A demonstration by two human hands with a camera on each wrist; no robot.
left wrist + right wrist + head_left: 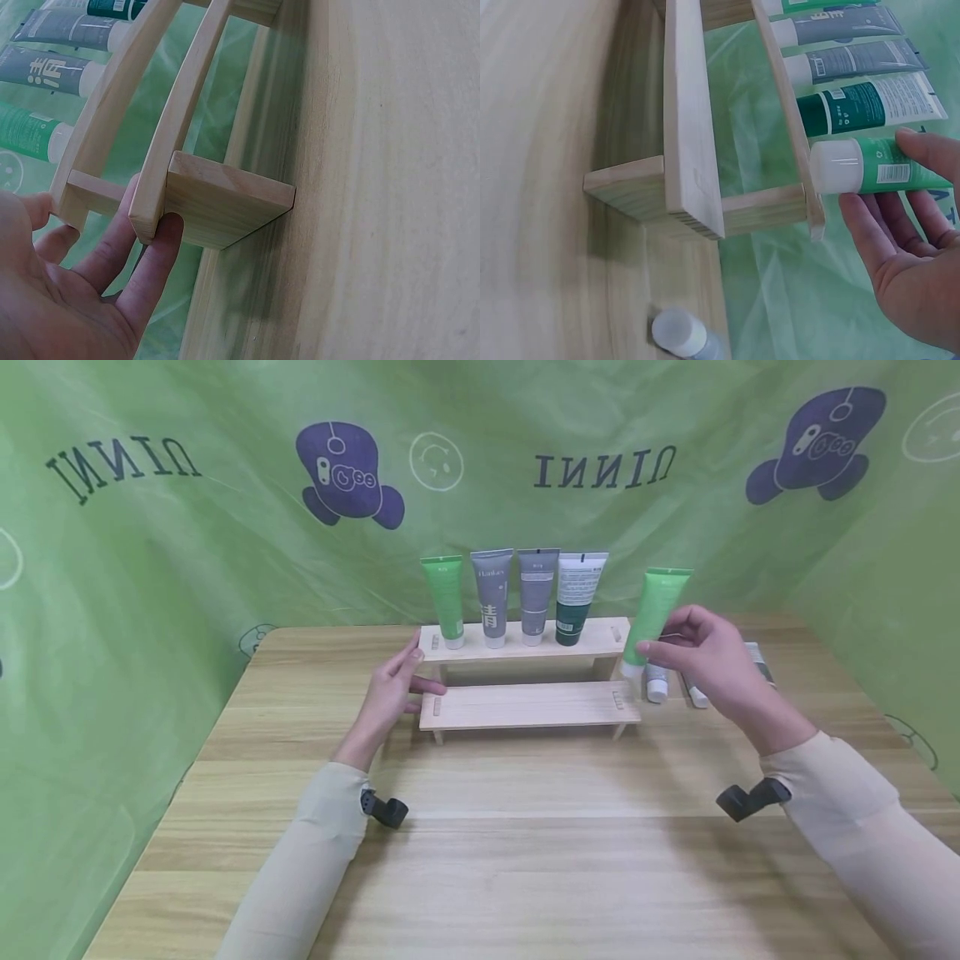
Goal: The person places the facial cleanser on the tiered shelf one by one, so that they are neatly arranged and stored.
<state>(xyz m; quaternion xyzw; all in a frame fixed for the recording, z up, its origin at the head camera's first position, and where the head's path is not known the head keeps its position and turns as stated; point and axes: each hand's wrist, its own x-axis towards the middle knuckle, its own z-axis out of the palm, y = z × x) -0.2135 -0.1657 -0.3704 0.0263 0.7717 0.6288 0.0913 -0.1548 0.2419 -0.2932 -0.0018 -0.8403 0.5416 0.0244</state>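
Note:
A two-tier wooden rack (525, 706) stands on the table. My left hand (386, 689) is at its left end; in the left wrist view two extended fingers (154, 281) touch the lower shelf's end, beside the upper shelf. My right hand (705, 652) pinches a green squeeze tube (656, 610) between thumb and fingers, cap down and slightly tilted. In the right wrist view its white cap (836, 166) is close by the upper shelf's right end; contact is unclear. On the upper shelf stand another green tube (446, 597), two grey tubes (492, 597) and a white-and-dark-green tube (577, 597).
Several tubes lie on the table right of the rack, including a grey one (657, 683) and a partly hidden white-and-dark one (760, 662) behind my right hand. A green printed curtain (480, 410) hangs behind and beside the wooden table (487, 860).

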